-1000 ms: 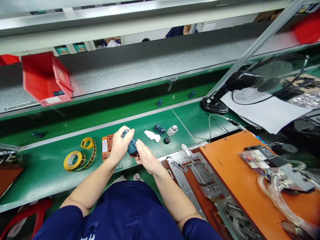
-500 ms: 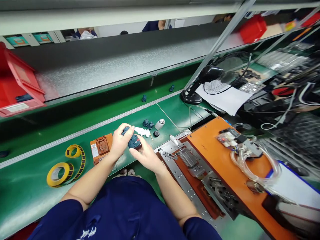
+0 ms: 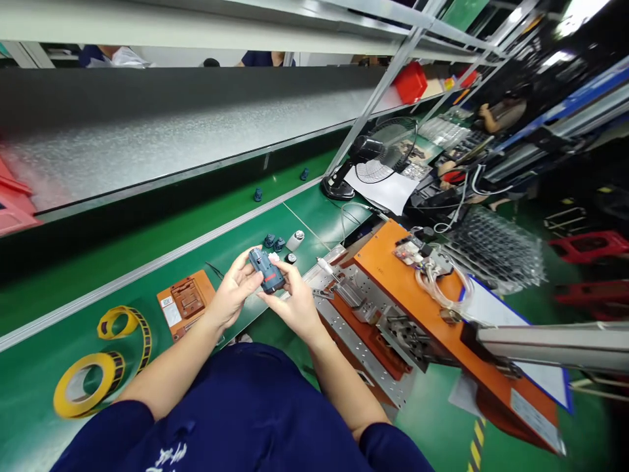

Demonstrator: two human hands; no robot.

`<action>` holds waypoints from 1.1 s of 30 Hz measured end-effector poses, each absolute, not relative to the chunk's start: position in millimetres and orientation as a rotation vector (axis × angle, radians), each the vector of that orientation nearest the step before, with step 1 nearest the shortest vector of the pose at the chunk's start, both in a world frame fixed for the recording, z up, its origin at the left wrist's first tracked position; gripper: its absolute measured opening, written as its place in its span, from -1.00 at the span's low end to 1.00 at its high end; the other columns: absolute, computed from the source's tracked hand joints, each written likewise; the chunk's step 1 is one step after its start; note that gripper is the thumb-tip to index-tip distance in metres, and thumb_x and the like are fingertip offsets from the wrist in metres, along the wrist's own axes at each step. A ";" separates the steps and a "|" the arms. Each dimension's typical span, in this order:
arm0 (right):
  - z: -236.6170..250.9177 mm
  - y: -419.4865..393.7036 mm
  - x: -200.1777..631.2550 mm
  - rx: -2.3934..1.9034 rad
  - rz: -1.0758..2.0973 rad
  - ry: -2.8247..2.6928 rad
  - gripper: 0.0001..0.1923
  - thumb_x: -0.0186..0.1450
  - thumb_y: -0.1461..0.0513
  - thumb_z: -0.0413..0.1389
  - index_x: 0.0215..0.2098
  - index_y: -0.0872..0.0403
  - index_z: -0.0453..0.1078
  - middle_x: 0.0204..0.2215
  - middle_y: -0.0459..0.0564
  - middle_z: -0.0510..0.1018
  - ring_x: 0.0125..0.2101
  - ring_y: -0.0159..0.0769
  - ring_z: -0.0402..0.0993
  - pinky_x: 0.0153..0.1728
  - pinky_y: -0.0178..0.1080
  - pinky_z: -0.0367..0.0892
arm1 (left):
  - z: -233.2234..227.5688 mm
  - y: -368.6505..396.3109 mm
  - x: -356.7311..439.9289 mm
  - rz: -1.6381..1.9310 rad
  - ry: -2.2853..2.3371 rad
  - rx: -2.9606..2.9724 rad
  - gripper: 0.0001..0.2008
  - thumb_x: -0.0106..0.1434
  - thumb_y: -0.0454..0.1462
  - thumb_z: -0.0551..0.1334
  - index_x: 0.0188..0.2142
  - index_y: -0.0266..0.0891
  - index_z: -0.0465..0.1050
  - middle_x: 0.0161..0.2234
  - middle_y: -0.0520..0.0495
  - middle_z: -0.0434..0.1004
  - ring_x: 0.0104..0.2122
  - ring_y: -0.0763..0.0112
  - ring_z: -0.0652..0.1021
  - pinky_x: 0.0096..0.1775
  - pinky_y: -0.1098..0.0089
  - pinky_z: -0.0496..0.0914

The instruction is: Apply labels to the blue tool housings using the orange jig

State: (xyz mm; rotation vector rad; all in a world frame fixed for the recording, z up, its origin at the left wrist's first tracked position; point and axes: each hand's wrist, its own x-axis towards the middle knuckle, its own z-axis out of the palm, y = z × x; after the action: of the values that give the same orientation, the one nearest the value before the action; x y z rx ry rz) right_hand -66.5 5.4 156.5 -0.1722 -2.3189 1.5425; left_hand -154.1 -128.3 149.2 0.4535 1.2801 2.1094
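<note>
A dark blue plastic housing (image 3: 268, 274) with a red stripe is held in front of me above the bench edge. My left hand (image 3: 236, 288) grips its left end between thumb and fingers. At the other end, my right hand (image 3: 295, 300) is closed around it. Beyond my hands, two small dark blue parts (image 3: 274, 242) lie beside a white bottle (image 3: 295, 240) and a round black piece (image 3: 291, 259). A white scrap (image 3: 274, 257) is mostly covered by the housing and my right hand. Left of my hands lies an orange fixture block (image 3: 170, 308) with a shaped recess.
A yellow label roll (image 3: 63, 393) trails its strip on the green bench (image 3: 29, 357). To the right stands an orange machine (image 3: 381, 252) with tubing, and behind it a fan (image 3: 366, 149). Small parts (image 3: 258, 195) sit along the far green strip. A metal shelf (image 3: 196, 124) runs above.
My view has swung right, so the bench things appear further left. The housing has been turned, now showing its long side with the red stripe. Both hands still hold it.
</note>
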 end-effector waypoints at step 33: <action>135.3 14.5 29.9 -0.605 2.175 -1.394 -0.42 0.02 0.18 0.47 -0.06 -0.01 0.35 -0.26 -0.11 0.54 -0.29 -0.28 0.55 -0.28 -0.20 0.57 | 124.1 -71.5 -96.5 1.851 1.370 0.595 -0.39 0.16 -0.06 0.42 0.14 -0.28 0.45 -0.18 -0.12 0.63 -0.21 0.33 0.59 -0.13 0.35 0.51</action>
State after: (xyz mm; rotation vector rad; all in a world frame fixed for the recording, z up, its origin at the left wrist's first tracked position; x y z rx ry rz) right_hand 29.9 14.5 135.3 -0.6053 -1.3938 2.1748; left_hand -96.5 -71.5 124.1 0.5945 1.3696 1.8514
